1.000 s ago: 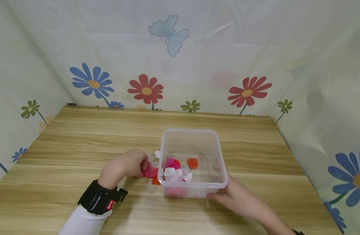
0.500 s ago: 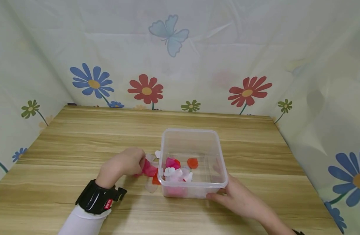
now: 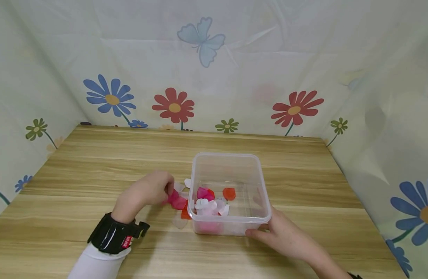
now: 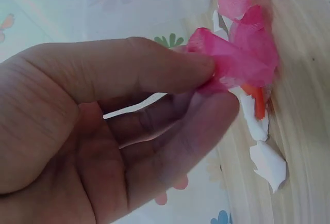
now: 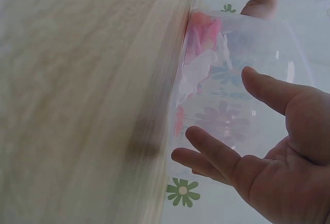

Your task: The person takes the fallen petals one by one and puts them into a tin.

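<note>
A pink petal (image 4: 234, 61) is pinched between the thumb and a finger of my left hand (image 3: 144, 195), just left of the plastic box. Below it more loose petals lie on the table: pink (image 3: 179, 203), orange (image 3: 185, 213) and white (image 3: 187, 183). The clear, lidless box (image 3: 231, 219) holds a heap of white and pink petals (image 3: 208, 207) toward its left side and an orange petal (image 3: 229, 193) apart from them. My right hand (image 3: 283, 236) is at the box's right side, thumb and fingers spread; the box hides part of its fingers.
The wood-grain table (image 3: 130, 155) reaches back to a white sheet (image 3: 235, 77) printed with flowers and a butterfly. Sheets also stand along the left and right sides. A black strap (image 3: 113, 234) is round the left wrist.
My left hand has shifted slightly left and back, away from the box, staying at the pink petals. The right hand and the box have stayed in place.
</note>
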A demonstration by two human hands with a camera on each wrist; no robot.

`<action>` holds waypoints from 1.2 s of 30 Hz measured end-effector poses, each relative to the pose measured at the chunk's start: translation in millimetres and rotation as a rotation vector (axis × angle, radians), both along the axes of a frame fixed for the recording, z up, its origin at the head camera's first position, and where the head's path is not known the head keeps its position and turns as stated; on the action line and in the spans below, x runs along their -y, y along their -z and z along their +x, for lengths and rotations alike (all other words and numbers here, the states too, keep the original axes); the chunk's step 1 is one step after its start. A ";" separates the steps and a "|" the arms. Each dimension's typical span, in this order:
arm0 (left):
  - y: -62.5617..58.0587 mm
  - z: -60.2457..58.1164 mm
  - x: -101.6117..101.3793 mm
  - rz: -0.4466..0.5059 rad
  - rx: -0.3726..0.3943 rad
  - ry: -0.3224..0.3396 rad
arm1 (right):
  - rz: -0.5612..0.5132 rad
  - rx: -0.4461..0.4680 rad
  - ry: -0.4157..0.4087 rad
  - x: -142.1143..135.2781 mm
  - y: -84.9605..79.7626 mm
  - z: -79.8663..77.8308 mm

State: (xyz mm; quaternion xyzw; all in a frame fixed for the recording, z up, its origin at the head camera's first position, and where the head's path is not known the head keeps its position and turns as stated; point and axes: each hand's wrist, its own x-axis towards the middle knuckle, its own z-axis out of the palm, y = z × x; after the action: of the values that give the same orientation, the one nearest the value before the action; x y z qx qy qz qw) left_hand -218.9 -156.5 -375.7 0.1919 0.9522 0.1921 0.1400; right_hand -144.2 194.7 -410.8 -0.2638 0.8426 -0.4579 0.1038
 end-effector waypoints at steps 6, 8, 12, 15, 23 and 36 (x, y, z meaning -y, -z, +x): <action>-3.5 -0.9 1.8 0.058 -0.071 0.016 | -0.001 0.006 0.000 0.0 0.0 -0.4; -4.2 -2.0 1.5 0.074 -0.107 0.016 | -0.001 0.007 0.001 -0.1 0.1 -0.5; -6.9 -3.3 -1.6 0.133 -0.195 0.001 | -0.001 0.008 0.000 -0.4 0.3 -0.5; -9.3 -3.0 -4.7 0.180 -0.272 -0.025 | -0.001 0.007 0.001 -0.2 0.5 -0.6; -13.4 -0.4 -11.5 0.333 -0.541 -0.100 | 0.008 -0.002 0.006 0.0 0.6 -0.7; -19.5 8.0 -26.6 0.547 -0.820 -0.028 | 0.021 -0.002 0.012 0.6 -0.2 -0.8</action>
State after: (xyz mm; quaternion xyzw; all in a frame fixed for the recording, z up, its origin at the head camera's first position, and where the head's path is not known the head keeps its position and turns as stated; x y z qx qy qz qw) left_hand -210.9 -129.9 -356.2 0.2684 0.8461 0.3458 -0.3043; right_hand -145.0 194.0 -410.6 -0.2582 0.8490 -0.4494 0.1029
